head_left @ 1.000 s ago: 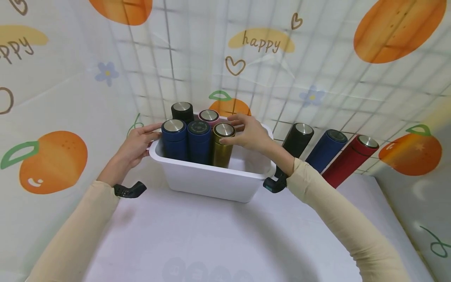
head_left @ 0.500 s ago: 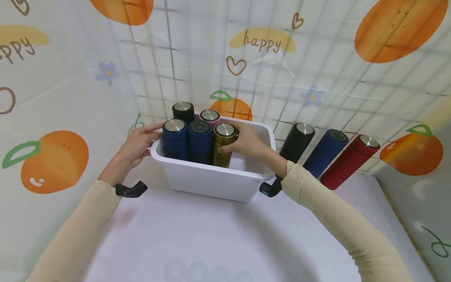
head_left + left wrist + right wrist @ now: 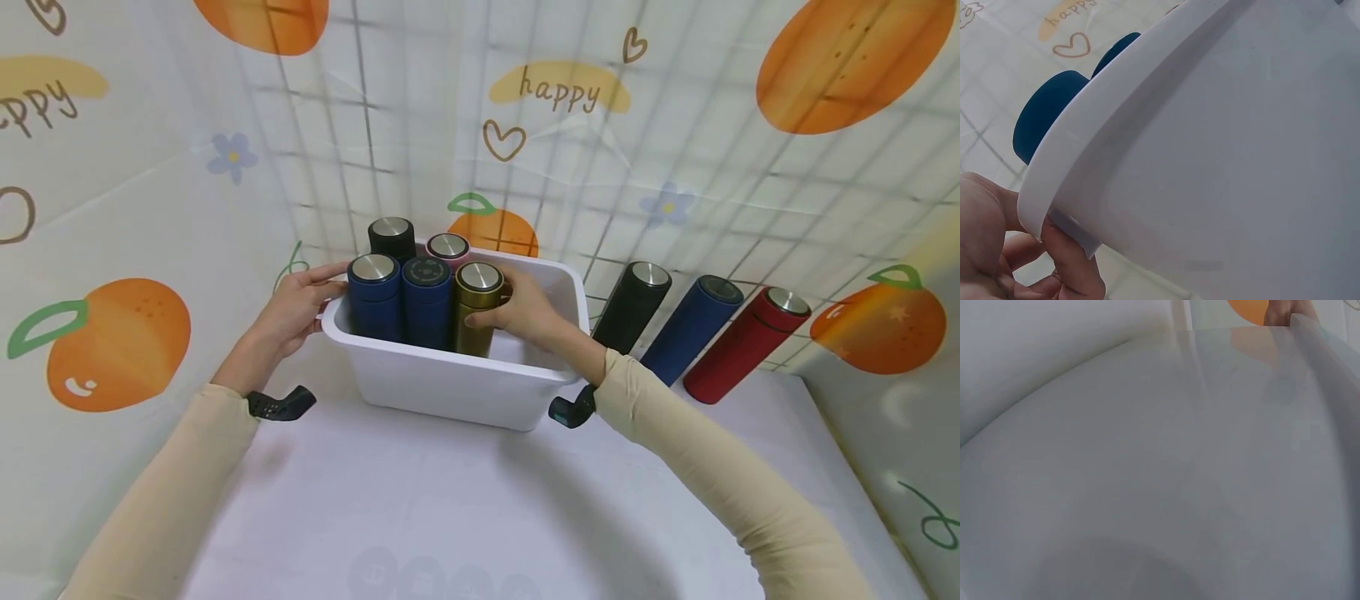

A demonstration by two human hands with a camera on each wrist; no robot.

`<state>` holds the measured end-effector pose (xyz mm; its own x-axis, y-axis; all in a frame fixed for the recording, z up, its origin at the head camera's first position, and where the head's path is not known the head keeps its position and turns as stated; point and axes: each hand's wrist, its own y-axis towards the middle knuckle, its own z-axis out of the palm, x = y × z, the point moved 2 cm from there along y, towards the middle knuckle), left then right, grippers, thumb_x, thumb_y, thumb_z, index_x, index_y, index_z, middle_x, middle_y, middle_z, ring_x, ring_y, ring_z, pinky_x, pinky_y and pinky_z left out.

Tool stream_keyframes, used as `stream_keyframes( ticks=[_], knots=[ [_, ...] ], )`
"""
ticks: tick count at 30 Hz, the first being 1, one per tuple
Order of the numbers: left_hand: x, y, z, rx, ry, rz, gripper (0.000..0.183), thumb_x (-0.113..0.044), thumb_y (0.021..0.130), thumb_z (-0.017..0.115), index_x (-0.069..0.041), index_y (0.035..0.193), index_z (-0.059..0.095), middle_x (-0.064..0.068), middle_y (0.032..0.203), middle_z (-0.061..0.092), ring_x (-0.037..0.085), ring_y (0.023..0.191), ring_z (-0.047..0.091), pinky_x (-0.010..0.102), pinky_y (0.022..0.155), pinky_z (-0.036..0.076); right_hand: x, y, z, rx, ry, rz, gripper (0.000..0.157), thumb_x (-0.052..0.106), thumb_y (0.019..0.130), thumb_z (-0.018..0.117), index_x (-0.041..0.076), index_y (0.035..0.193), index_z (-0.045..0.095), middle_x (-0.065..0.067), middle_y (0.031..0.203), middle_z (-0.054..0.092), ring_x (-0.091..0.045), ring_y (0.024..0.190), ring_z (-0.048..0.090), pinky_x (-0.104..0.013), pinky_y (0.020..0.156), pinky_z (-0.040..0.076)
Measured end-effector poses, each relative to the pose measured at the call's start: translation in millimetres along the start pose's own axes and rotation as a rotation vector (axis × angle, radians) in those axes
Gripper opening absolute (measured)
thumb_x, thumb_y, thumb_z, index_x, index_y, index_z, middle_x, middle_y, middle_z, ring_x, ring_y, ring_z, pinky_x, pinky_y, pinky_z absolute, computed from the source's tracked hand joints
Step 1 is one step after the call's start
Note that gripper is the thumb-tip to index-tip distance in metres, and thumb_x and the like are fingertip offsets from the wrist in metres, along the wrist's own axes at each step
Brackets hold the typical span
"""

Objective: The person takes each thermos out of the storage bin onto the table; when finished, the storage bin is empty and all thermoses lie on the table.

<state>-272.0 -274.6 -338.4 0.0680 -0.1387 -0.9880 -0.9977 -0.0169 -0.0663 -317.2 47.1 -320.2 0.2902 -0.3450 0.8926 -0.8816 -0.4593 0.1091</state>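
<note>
A white plastic bin [image 3: 442, 379] stands on the table, with several upright thermos bottles in its left and middle parts. My right hand [image 3: 525, 308] reaches over the bin and grips a gold thermos [image 3: 474, 329], thumb in front and other fingers partly hidden behind it. My left hand [image 3: 288, 312] holds the bin's left end; in the left wrist view its fingers [image 3: 1072, 262] curl under the rim [image 3: 1038, 200]. Next to the gold thermos are a blue thermos with a dark lid [image 3: 427, 304] and a blue thermos with a silver lid [image 3: 374, 296]. Behind them stand a black thermos [image 3: 391, 242] and a pink thermos [image 3: 447, 247].
Right of the bin, a black thermos [image 3: 632, 308], a blue thermos [image 3: 692, 329] and a red thermos [image 3: 742, 350] stand in a row near the back wall. A patterned cloth [image 3: 420, 100] hangs behind. The bin's wall [image 3: 1166, 456] fills the right wrist view.
My right hand has lowered around the gold thermos, its fingers going from raised above the rim to behind the bottle. My left hand stays at the bin's left end.
</note>
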Motion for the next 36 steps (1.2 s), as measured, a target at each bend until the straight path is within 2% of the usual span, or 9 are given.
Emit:
stream_keyframes(
  ticks=[5, 11, 19, 25, 32, 36],
  knots=[
    [3.3, 0.0, 1.4, 0.007, -0.007, 0.000, 0.047, -0.015, 0.105, 0.050, -0.012, 0.152, 0.045, 0.006, 0.119, 0.059, 0.012, 0.079, 0.058, 0.022, 0.062, 0.054, -1, -5, -0.7, -0.003, -0.014, 0.011, 0.072, 0.003, 0.072, 0.089, 0.011, 0.135, 0.056, -0.006, 0.121, 0.064, -0.026, 0.105, 0.061, -0.040, 0.089, 0.054],
    [5.2, 0.0, 0.1, 0.012, -0.029, 0.009, 0.048, -0.015, 0.104, 0.051, -0.011, 0.152, 0.044, 0.001, 0.110, 0.061, 0.011, 0.075, 0.057, 0.021, 0.060, 0.053, 6, -11, -3.8, 0.003, -0.033, -0.004, 0.071, 0.008, 0.073, 0.090, 0.013, 0.134, 0.056, -0.002, 0.121, 0.064, -0.023, 0.107, 0.060, -0.038, 0.095, 0.050],
    [3.8, -3.0, 0.3, 0.009, -0.012, 0.015, 0.049, -0.016, 0.104, 0.053, -0.009, 0.152, 0.044, -0.002, 0.107, 0.064, 0.011, 0.078, 0.060, 0.023, 0.063, 0.055, 22, -22, -20.2, -0.019, -0.092, 0.024, 0.070, 0.018, 0.076, 0.090, 0.013, 0.136, 0.055, -0.002, 0.120, 0.064, -0.021, 0.106, 0.062, -0.037, 0.092, 0.051],
    [1.2, -2.9, -0.3, 0.010, -0.017, 0.020, 0.049, -0.016, 0.104, 0.053, -0.008, 0.152, 0.043, -0.002, 0.103, 0.064, 0.010, 0.076, 0.059, 0.023, 0.063, 0.055, 38, -28, -33.1, -0.049, -0.053, -0.064, 0.062, 0.016, 0.075, 0.089, 0.010, 0.129, 0.060, -0.005, 0.116, 0.066, -0.023, 0.100, 0.064, -0.037, 0.084, 0.054],
    [0.2, -2.4, -1.3, 0.012, -0.006, 0.019, 0.049, -0.016, 0.105, 0.052, -0.008, 0.152, 0.043, -0.001, 0.108, 0.062, 0.011, 0.082, 0.061, 0.024, 0.066, 0.057, 45, -34, -38.1, -0.030, 0.027, -0.065, 0.064, 0.017, 0.077, 0.088, 0.013, 0.133, 0.057, -0.006, 0.120, 0.064, -0.025, 0.103, 0.064, -0.039, 0.077, 0.058],
    [-0.8, -1.3, -0.1, 0.018, 0.000, 0.020, 0.048, -0.016, 0.105, 0.050, -0.008, 0.152, 0.043, 0.001, 0.114, 0.061, 0.011, 0.084, 0.061, 0.025, 0.067, 0.057, 46, -38, -40.8, -0.036, 0.047, -0.077, 0.064, 0.016, 0.077, 0.088, 0.015, 0.134, 0.057, -0.006, 0.121, 0.064, -0.025, 0.104, 0.064, -0.040, 0.077, 0.059]
  ],
)
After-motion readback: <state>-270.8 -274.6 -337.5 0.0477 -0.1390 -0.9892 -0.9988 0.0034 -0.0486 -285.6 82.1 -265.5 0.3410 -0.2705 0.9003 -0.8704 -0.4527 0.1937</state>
